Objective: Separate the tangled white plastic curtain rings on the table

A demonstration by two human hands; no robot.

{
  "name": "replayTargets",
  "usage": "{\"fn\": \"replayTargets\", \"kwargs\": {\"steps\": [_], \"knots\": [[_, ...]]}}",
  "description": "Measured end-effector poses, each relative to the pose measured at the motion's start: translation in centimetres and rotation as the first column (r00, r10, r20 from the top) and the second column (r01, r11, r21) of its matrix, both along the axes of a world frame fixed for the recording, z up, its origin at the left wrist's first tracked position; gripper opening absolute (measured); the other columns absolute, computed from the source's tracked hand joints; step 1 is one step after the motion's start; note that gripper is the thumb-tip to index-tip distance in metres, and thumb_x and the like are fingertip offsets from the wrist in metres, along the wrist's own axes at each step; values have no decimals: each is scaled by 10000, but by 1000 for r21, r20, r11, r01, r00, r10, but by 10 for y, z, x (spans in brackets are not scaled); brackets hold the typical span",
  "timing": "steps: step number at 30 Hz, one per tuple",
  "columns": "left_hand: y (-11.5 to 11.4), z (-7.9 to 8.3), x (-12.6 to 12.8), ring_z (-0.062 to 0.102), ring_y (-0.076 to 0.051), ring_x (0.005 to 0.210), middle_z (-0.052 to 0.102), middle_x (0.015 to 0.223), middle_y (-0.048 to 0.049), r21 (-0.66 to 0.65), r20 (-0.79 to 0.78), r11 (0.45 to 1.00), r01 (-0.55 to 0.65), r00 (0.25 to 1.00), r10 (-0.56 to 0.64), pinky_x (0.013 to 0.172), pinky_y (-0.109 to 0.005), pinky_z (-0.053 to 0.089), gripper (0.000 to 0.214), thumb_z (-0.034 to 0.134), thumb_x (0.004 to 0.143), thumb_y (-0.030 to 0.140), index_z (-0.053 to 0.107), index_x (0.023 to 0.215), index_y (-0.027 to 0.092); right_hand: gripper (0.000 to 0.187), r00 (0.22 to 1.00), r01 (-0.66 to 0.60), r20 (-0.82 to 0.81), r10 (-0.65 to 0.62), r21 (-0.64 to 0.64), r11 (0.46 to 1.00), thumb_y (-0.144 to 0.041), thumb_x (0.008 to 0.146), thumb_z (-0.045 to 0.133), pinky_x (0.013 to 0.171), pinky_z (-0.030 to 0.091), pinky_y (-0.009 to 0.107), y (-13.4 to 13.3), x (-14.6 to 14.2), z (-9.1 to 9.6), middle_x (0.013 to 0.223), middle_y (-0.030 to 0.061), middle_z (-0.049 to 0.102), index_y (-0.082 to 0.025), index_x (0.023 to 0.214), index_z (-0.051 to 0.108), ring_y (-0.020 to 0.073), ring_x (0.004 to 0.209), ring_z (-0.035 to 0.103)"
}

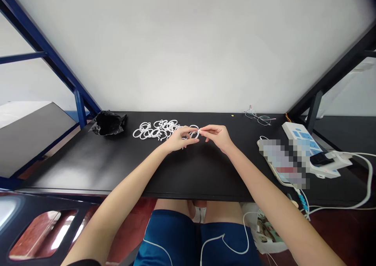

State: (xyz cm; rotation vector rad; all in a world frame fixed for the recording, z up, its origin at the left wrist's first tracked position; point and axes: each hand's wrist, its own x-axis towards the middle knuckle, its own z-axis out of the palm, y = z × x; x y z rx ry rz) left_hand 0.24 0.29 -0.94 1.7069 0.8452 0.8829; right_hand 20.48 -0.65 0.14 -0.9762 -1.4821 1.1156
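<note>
A pile of several white plastic rings (157, 129) lies on the black table (96, 164), toward the back. My left hand (179, 138) and my right hand (216, 136) meet just right of the pile. Both pinch one white ring (196, 134) between their fingertips, just above the tabletop. My left fingers curl over the near edge of the pile. My right thumb and forefinger grip the ring's right side.
A crumpled black bag (108, 122) sits left of the rings. Eyeglasses (259, 118) lie at the back right. A white power strip (308, 146) with cables and a blurred flat object (282, 162) occupy the table's right end. Blue frame bars (80, 105) rise on the left.
</note>
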Motion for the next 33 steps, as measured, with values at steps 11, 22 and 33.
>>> {"fn": "replayTargets", "kwargs": {"steps": [11,22,33], "knots": [[0,10,-6,629,-153,742,661,785,-46,-67,53,995,80,996,-76,651,-288,580,496,773,715,390,689,1128,128,264,997,-39,-76,30,-120,992,-383,580,854,573,546,290,1,1,1,802,48,744,-194,740,765,125,584,614],[2,9,-10,697,-197,739,727,815,-88,-95,19,994,53,998,-52,707,-331,576,536,796,689,410,694,1130,124,254,987,-64,-156,38,-163,985,-358,541,878,641,557,302,-1,0,2,775,33,742,-203,701,758,129,614,634],[3,9,-12,703,-205,752,733,812,-106,-104,15,993,58,998,-57,714,-336,567,527,796,692,404,694,1122,118,242,982,-91,-178,56,-194,977,-352,550,875,704,565,321,0,-1,-1,772,33,740,-200,695,754,153,692,665]]}}
